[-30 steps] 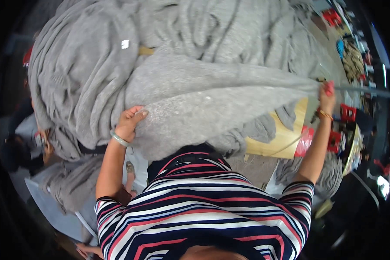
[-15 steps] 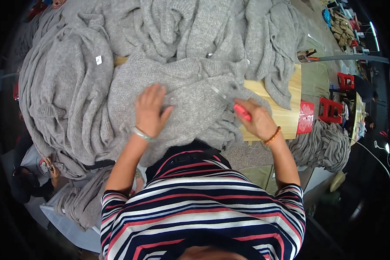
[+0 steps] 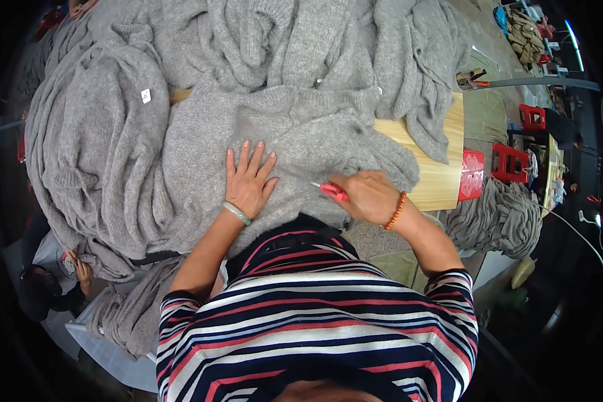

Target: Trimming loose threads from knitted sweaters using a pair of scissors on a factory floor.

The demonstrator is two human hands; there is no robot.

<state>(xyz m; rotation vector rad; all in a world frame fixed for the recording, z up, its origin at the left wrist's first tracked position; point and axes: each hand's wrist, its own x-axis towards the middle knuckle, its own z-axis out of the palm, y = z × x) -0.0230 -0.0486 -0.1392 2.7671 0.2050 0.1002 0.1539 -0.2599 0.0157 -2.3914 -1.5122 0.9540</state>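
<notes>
Pressing down with the palm, the person's left hand (image 3: 248,184) is lying flat on a gray knit garment (image 3: 301,157), its fingers slightly spread and pointing away from the body, its thumb standing apart. The right hand (image 3: 372,199) is curling closed around a red-handled metal tool (image 3: 333,192), whose slim metal part is pointing left, toward the left hand, over the cloth; whether the tip is touching the knit, one cannot tell. The garment is spreading beneath the left hand and beneath the tool, reaching beyond the fingertips and out to the right past the right hand. Just left of it, a heaped gray knit pile (image 3: 100,141) is bearing a white tag (image 3: 146,96). To the right, a pale wooden tabletop (image 3: 441,184) is showing, and beyond it a red stool (image 3: 511,163) is standing. At the far left, a co-worker (image 3: 40,291) is sitting low, near the table's side.
</notes>
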